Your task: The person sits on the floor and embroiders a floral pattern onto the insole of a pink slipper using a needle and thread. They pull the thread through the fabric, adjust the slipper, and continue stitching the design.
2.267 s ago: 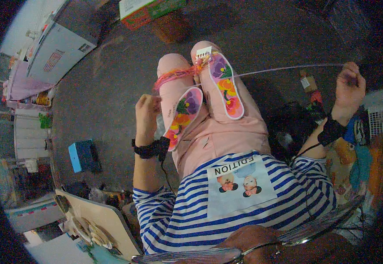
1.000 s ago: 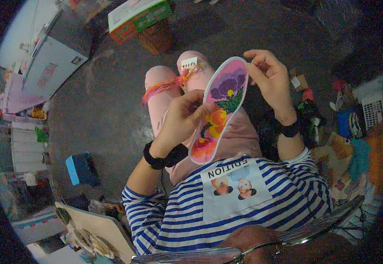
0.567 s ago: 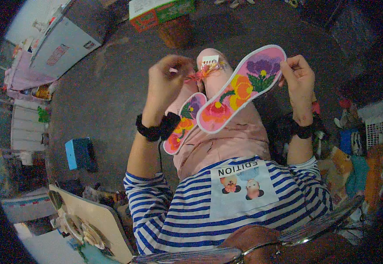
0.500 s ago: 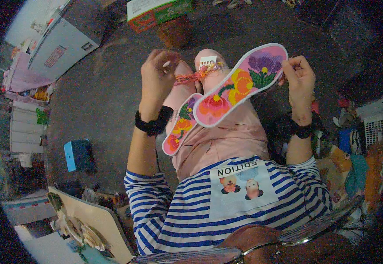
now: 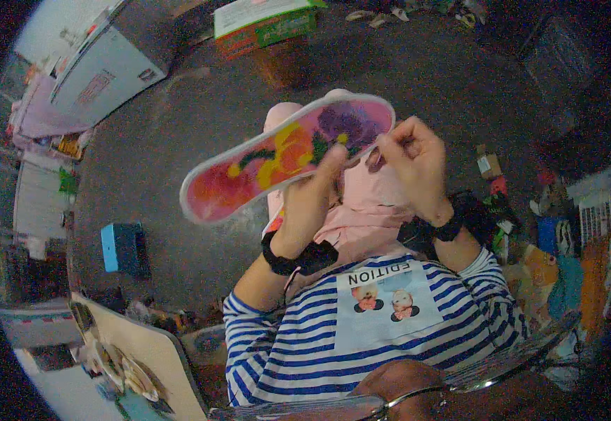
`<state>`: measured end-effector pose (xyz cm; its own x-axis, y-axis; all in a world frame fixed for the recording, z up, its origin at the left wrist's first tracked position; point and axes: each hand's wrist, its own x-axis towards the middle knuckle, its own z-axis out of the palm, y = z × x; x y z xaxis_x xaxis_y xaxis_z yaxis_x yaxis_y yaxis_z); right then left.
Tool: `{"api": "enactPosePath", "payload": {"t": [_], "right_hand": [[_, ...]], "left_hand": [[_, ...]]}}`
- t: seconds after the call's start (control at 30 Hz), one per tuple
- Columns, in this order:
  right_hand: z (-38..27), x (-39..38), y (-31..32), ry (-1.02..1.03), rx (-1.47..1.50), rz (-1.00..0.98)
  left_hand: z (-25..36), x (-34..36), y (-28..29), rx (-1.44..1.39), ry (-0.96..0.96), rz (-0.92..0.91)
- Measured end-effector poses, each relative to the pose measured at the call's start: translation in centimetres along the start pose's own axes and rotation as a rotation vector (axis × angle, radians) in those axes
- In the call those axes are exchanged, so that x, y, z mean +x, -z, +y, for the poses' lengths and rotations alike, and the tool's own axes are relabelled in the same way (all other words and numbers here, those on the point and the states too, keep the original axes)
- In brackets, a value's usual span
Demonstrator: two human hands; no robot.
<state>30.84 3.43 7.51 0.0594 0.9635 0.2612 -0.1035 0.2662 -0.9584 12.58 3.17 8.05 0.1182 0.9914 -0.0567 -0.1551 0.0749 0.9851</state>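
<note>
A pink insole (image 5: pixel 293 153) with a white rim, embroidered with red, orange, yellow and purple flowers, lies slantwise above my lap. My left hand (image 5: pixel 314 203) grips its lower edge, thumb on the flowered face and fingers hidden underneath. At the purple-flower end, my right hand (image 5: pixel 421 168) is closed with its thumb at the rim; blur hides the exact fingertip contact. Part of a second flowered insole (image 5: pixel 275 224) shows on my lap, mostly covered by my left hand and the first insole.
My legs in pink trousers (image 5: pixel 372 186) are below the insoles. A blue box-like stool (image 5: pixel 121 248) stands on the dark floor to the left. Ahead is a green and orange carton (image 5: pixel 267 31). A light board-like tabletop (image 5: pixel 151 344) is at the lower left; assorted clutter lies to the right.
The upper insole has moved left and turned flatter, now covering most of the second one. My left hand came down from above my knees to grip it; my right hand moved left and lower.
</note>
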Motion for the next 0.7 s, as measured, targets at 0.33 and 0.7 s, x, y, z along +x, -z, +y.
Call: {"api": "enactPosePath", "payload": {"t": [0.33,0.7], "right_hand": [[-2.6,-3.8,-2.7,0.122,-0.187,-0.120],[-3.6,-5.1,-4.1,0.155,-0.107,-0.241]], "left_hand": [[1.4,-3.7,4.3,-0.082,-0.217,0.055],[0.8,-4.9,2.9,-0.405,-0.151,0.031]]}}
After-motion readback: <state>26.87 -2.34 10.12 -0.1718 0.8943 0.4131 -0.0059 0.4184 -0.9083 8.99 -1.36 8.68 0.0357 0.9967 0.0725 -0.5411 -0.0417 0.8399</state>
